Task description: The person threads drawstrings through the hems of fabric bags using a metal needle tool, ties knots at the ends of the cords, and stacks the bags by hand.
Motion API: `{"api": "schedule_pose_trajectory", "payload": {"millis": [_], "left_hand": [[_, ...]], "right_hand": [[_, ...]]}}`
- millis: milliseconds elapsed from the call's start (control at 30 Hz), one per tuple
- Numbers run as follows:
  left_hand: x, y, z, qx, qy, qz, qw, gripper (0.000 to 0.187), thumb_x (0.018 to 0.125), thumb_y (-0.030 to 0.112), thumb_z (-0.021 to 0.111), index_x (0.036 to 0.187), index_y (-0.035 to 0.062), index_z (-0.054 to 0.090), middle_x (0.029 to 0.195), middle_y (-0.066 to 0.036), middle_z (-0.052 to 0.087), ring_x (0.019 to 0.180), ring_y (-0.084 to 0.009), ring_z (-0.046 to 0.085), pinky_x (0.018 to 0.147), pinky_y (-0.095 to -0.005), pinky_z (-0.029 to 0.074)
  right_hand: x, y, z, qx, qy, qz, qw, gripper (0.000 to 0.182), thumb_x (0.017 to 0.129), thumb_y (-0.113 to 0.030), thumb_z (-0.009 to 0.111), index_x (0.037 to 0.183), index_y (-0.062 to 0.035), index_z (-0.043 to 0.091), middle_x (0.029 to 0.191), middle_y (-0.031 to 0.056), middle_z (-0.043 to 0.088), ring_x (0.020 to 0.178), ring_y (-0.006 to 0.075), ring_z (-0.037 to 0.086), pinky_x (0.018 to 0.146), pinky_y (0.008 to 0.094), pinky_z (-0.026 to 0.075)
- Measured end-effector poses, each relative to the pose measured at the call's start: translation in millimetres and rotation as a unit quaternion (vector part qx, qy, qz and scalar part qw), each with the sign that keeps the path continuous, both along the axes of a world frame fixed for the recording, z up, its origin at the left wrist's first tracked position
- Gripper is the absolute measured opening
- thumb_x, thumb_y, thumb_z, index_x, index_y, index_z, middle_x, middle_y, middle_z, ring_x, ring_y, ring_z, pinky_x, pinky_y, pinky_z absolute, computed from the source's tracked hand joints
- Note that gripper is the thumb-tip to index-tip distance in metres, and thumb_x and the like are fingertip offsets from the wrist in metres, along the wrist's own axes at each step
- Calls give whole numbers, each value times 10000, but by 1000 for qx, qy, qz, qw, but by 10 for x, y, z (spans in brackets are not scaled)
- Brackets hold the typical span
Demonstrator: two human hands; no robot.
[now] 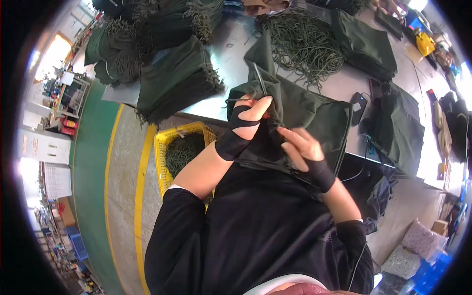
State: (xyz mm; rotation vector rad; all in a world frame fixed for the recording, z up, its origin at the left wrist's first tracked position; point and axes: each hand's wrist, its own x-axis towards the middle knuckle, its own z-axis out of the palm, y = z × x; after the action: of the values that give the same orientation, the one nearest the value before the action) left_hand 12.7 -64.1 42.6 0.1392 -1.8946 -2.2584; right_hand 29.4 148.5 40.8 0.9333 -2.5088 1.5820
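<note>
Head view: left hand (251, 114) pinched narrow on slim metal tool (259, 78); right hand (304, 147) blurred, grip can't be told. Green cloth (314, 110) bunched between hands at table edge — looks partway, cord end (238, 100) loose. Corded stack (172, 81) seems done.

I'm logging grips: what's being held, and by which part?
The left hand holds a metal tool by its near end; the right hand is at the bunched cloth, grip unclear.
</note>
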Motion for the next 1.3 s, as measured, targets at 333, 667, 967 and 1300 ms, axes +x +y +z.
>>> {"api": "schedule_pose_trajectory", "payload": {"millis": [333,667,967,1300], "left_hand": [[-430,-166,480,-432,324,-196,818,272,776,14,672,1025,91,750,899,-143,687,828,-292,673,690,-360,508],[38,-525,698,-387,-95,-295,868,401,855,146,708,1192,-46,602,1044,-160,685,946,-230,626,862,-342,481],[-336,210,521,-123,-117,-234,957,160,953,138,628,966,-17,665,853,-14,645,752,-80,558,692,-238,437],[-402,229,547,31,-197,-238,951,233,960,187,622,1100,4,658,1005,-46,675,891,-109,603,801,-243,464]], "right_hand": [[-1115,-160,839,-297,-283,-13,912,180,976,-192,645,923,-28,700,676,-59,540,542,8,407,487,180,288],[-1460,197,645,-484,-268,-111,825,209,946,-215,690,849,-35,654,648,-5,534,461,55,388,429,221,258],[-1356,30,437,-441,-316,-90,835,156,970,-186,654,956,-31,666,682,20,582,494,73,425,474,235,310],[-1353,243,329,-425,-330,71,840,250,971,-73,599,1202,21,618,1010,115,711,754,152,698,659,253,544]]}}
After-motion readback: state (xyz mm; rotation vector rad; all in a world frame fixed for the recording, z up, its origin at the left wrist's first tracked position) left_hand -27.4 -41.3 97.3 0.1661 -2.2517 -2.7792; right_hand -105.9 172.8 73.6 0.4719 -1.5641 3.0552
